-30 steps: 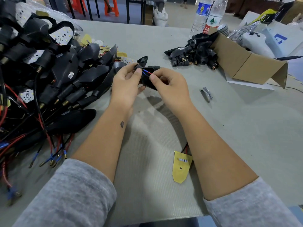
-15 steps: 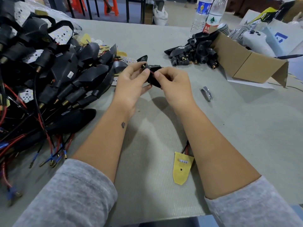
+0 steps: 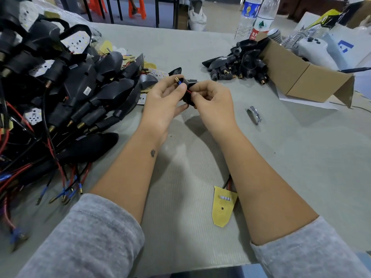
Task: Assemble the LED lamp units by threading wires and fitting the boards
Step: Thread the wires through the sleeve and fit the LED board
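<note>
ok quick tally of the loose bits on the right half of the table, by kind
clear plastic water bottles: 2
brown cardboard box: 1
small silver metal clip: 1
yellow tapered LED board: 1
total: 5

At the far right of your table [image 3: 301, 157] you see an open cardboard box [image 3: 301, 77], with two plastic bottles [image 3: 259, 15] standing upright just behind it. A small silver metal piece [image 3: 254, 114] lies alone on the table, near the box.
</note>
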